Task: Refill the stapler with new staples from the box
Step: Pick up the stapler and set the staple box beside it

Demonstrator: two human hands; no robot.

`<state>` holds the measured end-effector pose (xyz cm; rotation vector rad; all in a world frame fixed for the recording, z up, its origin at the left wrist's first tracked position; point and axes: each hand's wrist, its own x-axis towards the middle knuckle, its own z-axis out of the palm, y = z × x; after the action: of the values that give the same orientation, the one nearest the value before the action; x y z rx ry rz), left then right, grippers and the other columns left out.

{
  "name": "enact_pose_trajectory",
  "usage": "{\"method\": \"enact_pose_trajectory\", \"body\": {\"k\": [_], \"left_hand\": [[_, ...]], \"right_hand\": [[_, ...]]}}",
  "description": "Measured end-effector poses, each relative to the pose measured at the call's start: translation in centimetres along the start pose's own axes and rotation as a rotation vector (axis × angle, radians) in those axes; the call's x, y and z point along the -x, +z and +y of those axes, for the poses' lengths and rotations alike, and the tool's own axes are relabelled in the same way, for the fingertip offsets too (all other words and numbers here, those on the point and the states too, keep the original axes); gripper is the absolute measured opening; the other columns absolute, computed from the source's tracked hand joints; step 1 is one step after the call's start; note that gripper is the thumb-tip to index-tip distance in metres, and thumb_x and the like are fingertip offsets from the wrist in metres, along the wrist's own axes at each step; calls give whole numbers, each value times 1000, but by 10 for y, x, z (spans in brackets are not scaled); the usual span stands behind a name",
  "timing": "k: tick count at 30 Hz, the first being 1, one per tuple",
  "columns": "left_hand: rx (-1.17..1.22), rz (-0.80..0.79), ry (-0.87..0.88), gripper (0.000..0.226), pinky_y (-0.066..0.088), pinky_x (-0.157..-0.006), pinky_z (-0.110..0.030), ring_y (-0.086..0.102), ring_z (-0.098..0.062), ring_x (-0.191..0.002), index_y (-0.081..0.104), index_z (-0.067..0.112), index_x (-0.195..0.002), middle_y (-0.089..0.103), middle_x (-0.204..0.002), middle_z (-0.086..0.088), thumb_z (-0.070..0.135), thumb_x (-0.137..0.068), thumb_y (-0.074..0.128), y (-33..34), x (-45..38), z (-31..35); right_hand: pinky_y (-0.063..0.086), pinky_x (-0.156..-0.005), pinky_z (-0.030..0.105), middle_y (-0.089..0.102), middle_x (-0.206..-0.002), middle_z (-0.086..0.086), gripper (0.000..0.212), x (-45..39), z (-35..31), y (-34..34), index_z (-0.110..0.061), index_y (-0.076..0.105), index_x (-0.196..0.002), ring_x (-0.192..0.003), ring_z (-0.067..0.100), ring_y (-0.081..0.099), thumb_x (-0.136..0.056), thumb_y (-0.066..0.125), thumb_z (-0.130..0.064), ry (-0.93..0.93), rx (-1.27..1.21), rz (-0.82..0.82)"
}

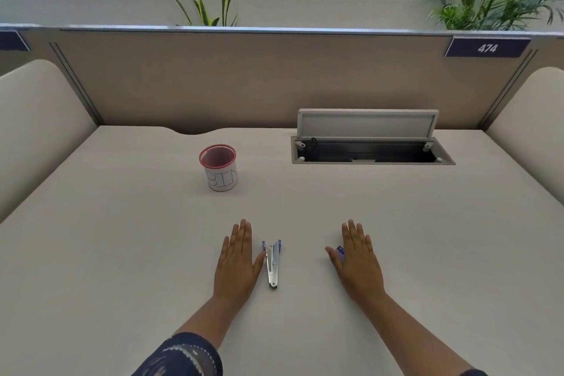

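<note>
Stapler (272,264) lies open between flat left hand (237,259) and right hand (356,256).

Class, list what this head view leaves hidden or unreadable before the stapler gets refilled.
- Staple box: mostly hidden under the right hand; only a blue corner shows.
- Stapler: too small to tell whether staples remain.
- Cup: label partly turned away; inside not visible.
- Desk hatch: interior too dark.
- Left sleeve: cut off by the bottom edge.
</note>
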<state>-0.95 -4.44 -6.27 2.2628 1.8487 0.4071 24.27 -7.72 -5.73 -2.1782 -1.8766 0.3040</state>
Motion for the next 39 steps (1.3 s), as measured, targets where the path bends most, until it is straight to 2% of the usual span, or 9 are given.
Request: {"method": "enact_pose_trajectory", "body": {"k": [2, 4, 8, 14, 20, 33, 39], "left_hand": [[-11, -12, 26, 69, -15, -110, -19, -20, -8, -137, -13, 14, -142, -11, -155, 3, 54, -90, 9, 1, 0, 1], [-6, -17, 39, 76, -15, -111, -19, -20, -10, -136, -9, 13, -144, -13, -153, 4, 59, -84, 0, 3, 0, 2], [49, -15, 13, 65, -5, -115, -25, -15, -8, -138, -3, 12, -145, -3, -157, 0, 43, -96, 26, 9, 0, 1], [84, -11, -8, 56, -2, -115, -24, 2, -11, -144, 6, 13, -146, 7, -157, 1, 30, -98, 27, 14, 1, -1], [50, 13, -5, 52, 2, -115, -27, 13, -17, -144, 24, 11, -144, 21, -155, -4, 23, -95, 35, 16, 0, -3], [47, 6, -7, 52, 6, -117, -31, 13, -17, -144, 24, 10, -144, 20, -155, -4, 22, -94, 36, 14, -1, -1], [60, -1, -13, 52, 6, -117, -30, 13, -17, -144, 24, 10, -144, 20, -155, -5, 21, -94, 37, 14, -1, 0]], "right_hand": [[-7, -115, 25, -2, -158, 1, 71, 0, 2, 4, -13, 4, -147, -144, 14, -7, -93, 26, -53, 4, -13, 0], [-5, -115, 25, 3, -158, 1, 70, 1, 3, 6, -13, 8, -147, -145, 14, -4, -92, 26, -54, 7, -28, 9], [-1, -117, 26, 11, -157, 2, 67, 2, 6, 13, -13, 16, -146, -145, 15, 3, -94, 36, -49, 41, -81, 20], [4, -118, 27, 24, -154, 2, 60, 6, 4, 14, -11, 25, -144, -144, 15, 11, -94, 42, -40, 68, -146, 54], [10, -118, 28, 34, -150, 4, 51, 9, 1, 11, -8, 32, -141, -142, 16, 20, -93, 45, -16, 60, -202, 138], [8, -119, 31, 28, -152, 8, 45, 9, 1, 8, -7, 32, -141, -143, 20, 18, -96, 37, -12, 24, -115, 123], [-1, -118, 27, 12, -157, 4, 50, 8, 1, 8, -12, 20, -146, -145, 14, 6, -98, 32, -21, -20, -115, 62]]}}
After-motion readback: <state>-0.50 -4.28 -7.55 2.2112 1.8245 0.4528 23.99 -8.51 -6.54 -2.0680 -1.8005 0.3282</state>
